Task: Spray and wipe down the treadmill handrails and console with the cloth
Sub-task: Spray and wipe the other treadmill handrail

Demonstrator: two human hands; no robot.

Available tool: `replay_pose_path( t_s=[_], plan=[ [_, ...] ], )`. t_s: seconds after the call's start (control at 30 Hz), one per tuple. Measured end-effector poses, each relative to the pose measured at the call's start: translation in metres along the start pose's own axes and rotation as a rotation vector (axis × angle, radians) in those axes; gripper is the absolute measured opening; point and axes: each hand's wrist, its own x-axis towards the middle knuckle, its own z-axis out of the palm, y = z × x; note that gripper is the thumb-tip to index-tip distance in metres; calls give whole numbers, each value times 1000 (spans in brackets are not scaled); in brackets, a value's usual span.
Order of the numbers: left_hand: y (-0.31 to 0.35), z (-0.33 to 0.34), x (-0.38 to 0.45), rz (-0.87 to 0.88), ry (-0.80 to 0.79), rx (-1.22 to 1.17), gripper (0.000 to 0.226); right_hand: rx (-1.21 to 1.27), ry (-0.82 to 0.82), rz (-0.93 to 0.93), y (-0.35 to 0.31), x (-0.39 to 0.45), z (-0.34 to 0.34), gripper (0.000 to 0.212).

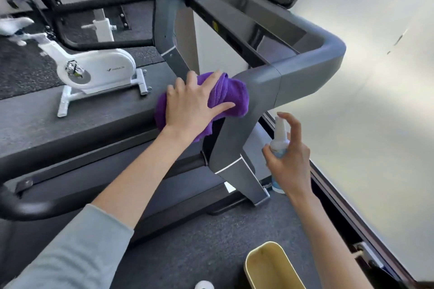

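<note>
The grey treadmill frame runs from its near upright (231,148) up to a curved handrail corner (312,63), with the dark console (237,14) behind it. A purple cloth (231,95) lies bunched on the near handrail where it bends. My left hand (195,103) presses flat on the cloth with straight fingers. To the right, my right hand (290,159) grips a small white-topped spray bottle (279,139), index finger arched above the nozzle. The bottle points toward the upright.
A white exercise bike (94,73) stands on the far side of the treadmill belt (70,115). A black curved bar (25,206) sits low left. A yellow bin (270,267) stands on the dark floor near my right arm. A pale wall (375,77) lies on the right.
</note>
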Motion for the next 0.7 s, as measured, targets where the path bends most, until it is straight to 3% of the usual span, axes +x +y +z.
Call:
replay_pose_path(
  t_s=[0.1,0.2,0.37,0.47,0.57,0.7],
  plan=[
    [26,2,20,-39,-25,10,76,21,-17,6,-3,4,5,70],
    [45,7,57,-103,-84,-192,66,26,-19,39,-2,5,6,70],
    [57,9,102,-90,-334,-416,60,5,-20,52,-2,2,1,70],
    [37,6,69,-8,-179,-381,69,8,-10,57,-2,3,4,71],
    [14,8,29,91,11,-190,80,30,-7,62,-2,4,11,71],
    [36,6,35,76,30,-108,77,53,16,79,0,-2,14,70]
  ],
)
